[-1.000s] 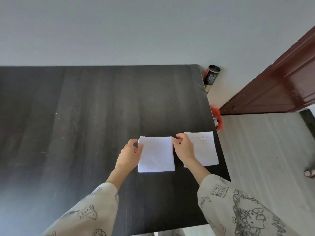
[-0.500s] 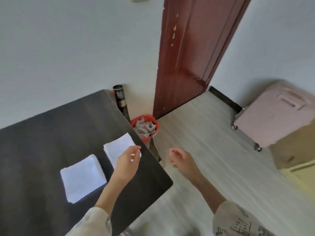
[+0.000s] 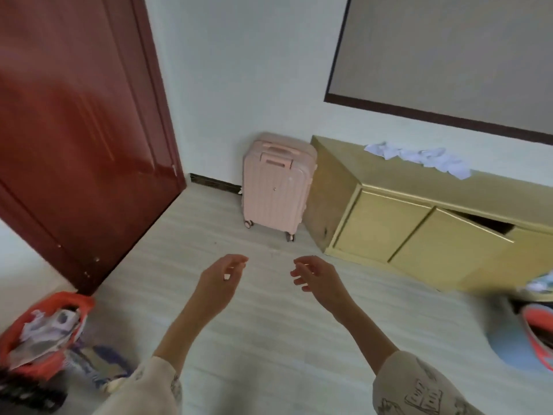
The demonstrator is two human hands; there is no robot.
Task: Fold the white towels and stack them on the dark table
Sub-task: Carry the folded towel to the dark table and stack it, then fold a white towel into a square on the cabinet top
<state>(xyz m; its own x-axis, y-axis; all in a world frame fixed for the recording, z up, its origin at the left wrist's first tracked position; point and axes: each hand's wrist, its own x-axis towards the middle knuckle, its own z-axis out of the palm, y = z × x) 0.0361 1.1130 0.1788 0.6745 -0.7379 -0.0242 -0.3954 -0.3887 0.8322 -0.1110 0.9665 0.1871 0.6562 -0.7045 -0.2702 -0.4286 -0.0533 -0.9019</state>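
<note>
Currently: white towels [image 3: 419, 157] crumpled in a loose heap on the yellow cabinet [image 3: 419, 223], beside the pink suitcase [image 3: 276, 187]. Left hand [image 3: 220, 280] and right hand [image 3: 317, 280] raised over the floor, fingers loosely spread, holding nothing.

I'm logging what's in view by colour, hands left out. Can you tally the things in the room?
Pink: 1, suitcase
Yellow: 1, cabinet
White: 1, towel pile on the cabinet
Red-brown: 1, door
Orange-red: 2, bin, rim at the right edge
Total: 6
</note>
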